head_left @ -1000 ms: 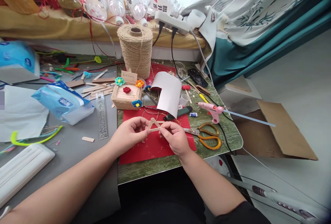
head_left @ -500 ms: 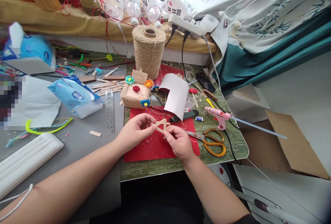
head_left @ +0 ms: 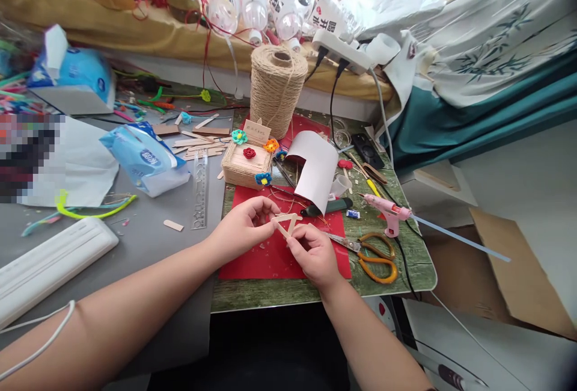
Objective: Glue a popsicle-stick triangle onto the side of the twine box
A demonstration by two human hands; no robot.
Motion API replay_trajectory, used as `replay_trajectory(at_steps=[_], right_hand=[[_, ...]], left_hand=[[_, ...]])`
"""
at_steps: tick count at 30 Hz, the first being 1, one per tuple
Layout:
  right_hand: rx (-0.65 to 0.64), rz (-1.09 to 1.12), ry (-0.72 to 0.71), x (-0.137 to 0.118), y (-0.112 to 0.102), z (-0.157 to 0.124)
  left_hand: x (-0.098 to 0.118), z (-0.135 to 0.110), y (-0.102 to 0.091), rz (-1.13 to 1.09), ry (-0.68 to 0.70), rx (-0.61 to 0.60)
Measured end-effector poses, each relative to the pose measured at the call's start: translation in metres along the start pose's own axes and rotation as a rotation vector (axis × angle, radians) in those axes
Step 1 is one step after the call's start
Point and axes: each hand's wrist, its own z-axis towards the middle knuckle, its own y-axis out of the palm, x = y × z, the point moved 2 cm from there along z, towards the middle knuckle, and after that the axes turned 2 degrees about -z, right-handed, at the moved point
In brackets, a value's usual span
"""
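Between my two hands is a small triangle of wooden craft sticks (head_left: 285,218), held above a red sheet (head_left: 256,261). My left hand (head_left: 247,222) pinches its left corner with thumb and fingertips. At the lower right corner, my right hand (head_left: 314,254) pinches it too. Just behind stands a twine-wrapped craft stick box (head_left: 246,177) with small coloured flowers on it. A curled white paper (head_left: 315,171) lies beyond my right hand. Orange-handled scissors (head_left: 376,258) rest to the right, close to that hand.
A pink glue gun (head_left: 390,210) with a long glue stick is at the right. A big twine spool (head_left: 277,90) stands at the back. Left are a clear ruler (head_left: 200,189), loose craft sticks (head_left: 202,144), a tissue pack (head_left: 144,159) and a white device (head_left: 54,264).
The stick triangle has turned in my fingers, its point now tipped differently. Both hands still pinch it. My view has shifted slightly, so the table appears moved to the right.
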Motion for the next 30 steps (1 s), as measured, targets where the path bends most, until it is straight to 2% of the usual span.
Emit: replay_trajectory(at_steps=[5,11,14,18,20,22,28,30], right_hand=[[-0.008,-0.084,-0.047,-0.005,0.002,0.002],[-0.079,-0.130,-0.118,-0.013,0.004,0.003],[-0.089,-0.162,-0.143,-0.013,0.004,0.002],[-0.026,-0.195,-0.172,-0.015,-0.001,0.001],[0.001,-0.206,-0.190,-0.018,-0.004,0.001],[0.011,-0.205,-0.209,-0.020,-0.006,0.001],[-0.027,-0.214,-0.239,-0.018,-0.004,-0.001],[-0.033,-0.235,-0.242,-0.018,-0.003,-0.002]], left_hand=[[0.005,-0.003,0.002,0.271,0.122,0.023],[0.008,-0.004,0.004,0.296,0.114,-0.003],[0.009,-0.004,0.002,0.262,0.098,0.072],[0.009,-0.003,-0.007,0.147,0.110,0.239],[0.010,-0.003,-0.010,0.153,0.133,0.264],[0.011,-0.003,-0.010,0.205,0.162,0.227],[0.018,-0.004,0.000,0.424,0.299,-0.050],[0.021,-0.004,0.002,0.425,0.319,-0.085]])
